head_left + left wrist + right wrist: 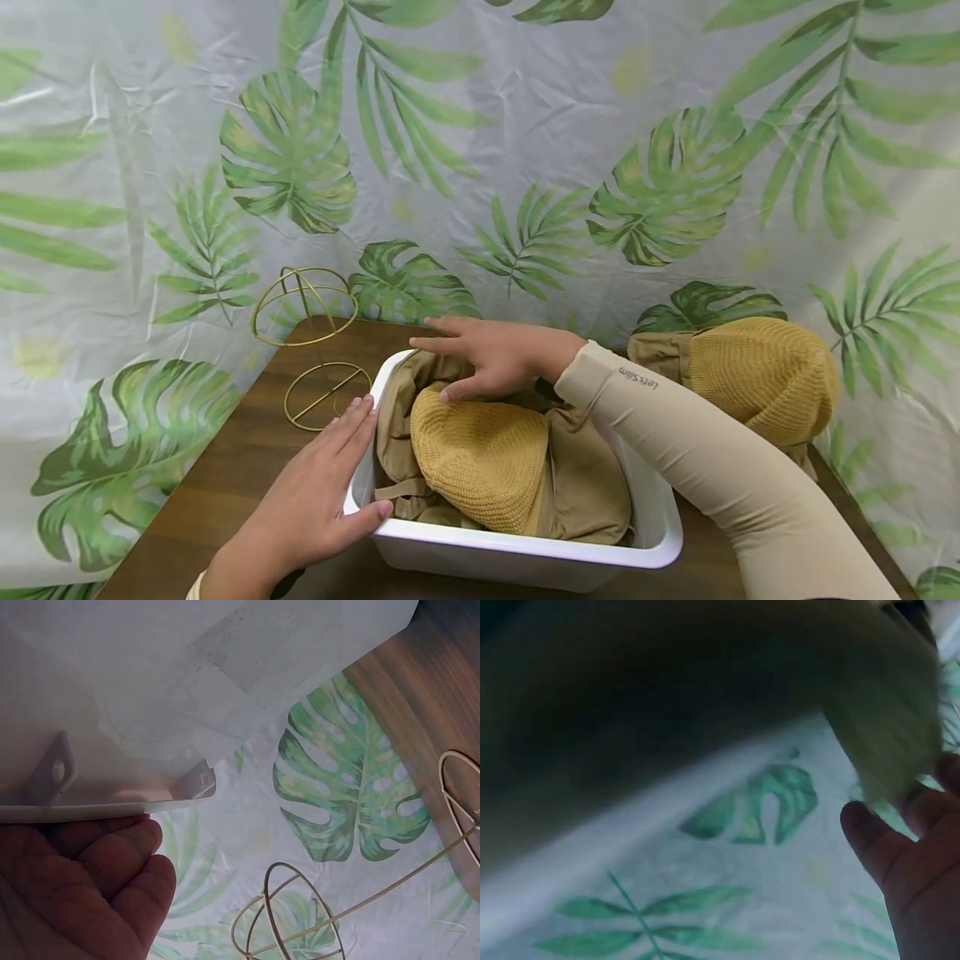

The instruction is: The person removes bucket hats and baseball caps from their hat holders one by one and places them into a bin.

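Note:
A white plastic bin (517, 540) stands on the table, holding khaki cloth pieces and a mustard knit hat (480, 458) with a khaki brim (588, 492). My left hand (311, 483) rests at the bin's near left corner, fingers along the left rim and thumb on the front rim. From below, the left wrist view shows the fingertips right at the rim's underside (82, 811). Over the far part of the bin, my right hand (498, 354) lies palm down with fingers spread, its thumb at the knit crown. Khaki cloth (889, 750) is by its fingers in the dim right wrist view.
Left of the bin is a gold wire stand (327, 397) with a ring base and domed top. Another mustard knit hat (761, 375) sits at the back right, beyond my sleeved right forearm (675, 425). A leaf-print sheet (540, 117) hangs behind the brown table (225, 467).

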{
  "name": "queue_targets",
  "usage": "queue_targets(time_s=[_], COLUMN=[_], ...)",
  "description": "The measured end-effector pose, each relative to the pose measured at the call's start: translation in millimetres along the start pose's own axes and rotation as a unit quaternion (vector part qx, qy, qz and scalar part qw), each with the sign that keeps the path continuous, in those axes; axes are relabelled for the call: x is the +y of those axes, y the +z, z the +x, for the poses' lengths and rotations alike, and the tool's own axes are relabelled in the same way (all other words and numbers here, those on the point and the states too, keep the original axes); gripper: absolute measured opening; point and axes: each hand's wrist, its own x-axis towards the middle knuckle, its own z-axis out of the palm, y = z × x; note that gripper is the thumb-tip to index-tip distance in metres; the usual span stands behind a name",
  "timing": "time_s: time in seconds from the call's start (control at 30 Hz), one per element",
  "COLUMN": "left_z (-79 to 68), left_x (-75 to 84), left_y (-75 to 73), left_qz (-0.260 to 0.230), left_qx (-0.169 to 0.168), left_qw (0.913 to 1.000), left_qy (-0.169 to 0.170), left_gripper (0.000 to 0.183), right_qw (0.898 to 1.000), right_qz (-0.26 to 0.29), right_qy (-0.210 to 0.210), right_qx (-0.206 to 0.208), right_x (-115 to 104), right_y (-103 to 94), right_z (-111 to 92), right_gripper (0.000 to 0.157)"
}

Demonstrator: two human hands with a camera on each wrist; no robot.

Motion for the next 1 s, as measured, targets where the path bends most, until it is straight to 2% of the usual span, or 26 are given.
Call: queue_targets(time_s=[0.17, 0.4, 0.57, 0.73, 0.87, 1.0], left_z=[0.1, 0.8, 1.6, 0.9, 1.1, 1.3], left_x=[0.4, 0.1, -0.6, -0.2, -0.2, -1.0], left_y=[-0.6, -1.4, -0.1, 1.0, 1.2, 1.4], left_qz=[0.0, 0.0, 0.001, 0.003, 0.002, 0.002], left_qx=[0.009, 0.012, 0.008, 0.002, 0.001, 0.002], left_qw=[0.9999, 0.9999, 1.0, 1.0, 1.0, 1.0], left_qy=[0.01, 0.008, 0.005, -0.001, -0.002, -0.001], left_gripper=[0.087, 0.087, 0.086, 0.087, 0.087, 0.087], right_qw=[1.0, 0.996, 0.993, 0.984, 0.98, 0.981], right_qz=[0.013, 0.006, -0.035, -0.097, -0.126, -0.133], right_qy=[-0.012, -0.084, -0.115, -0.15, -0.156, -0.141], right_qx=[0.001, 0.022, 0.008, 0.003, 0.0, -0.024], right_x=[1.8, -6.7, -17.2, -25.5, -25.5, -22.6], right_y=[8.4, 18.1, 30.2, 50.0, 65.2, 76.8], right_z=[-2.7, -22.3, -31.7, -31.1, -25.7, -18.3], right_gripper=[0.078, 0.084, 0.092, 0.095, 0.094, 0.092])
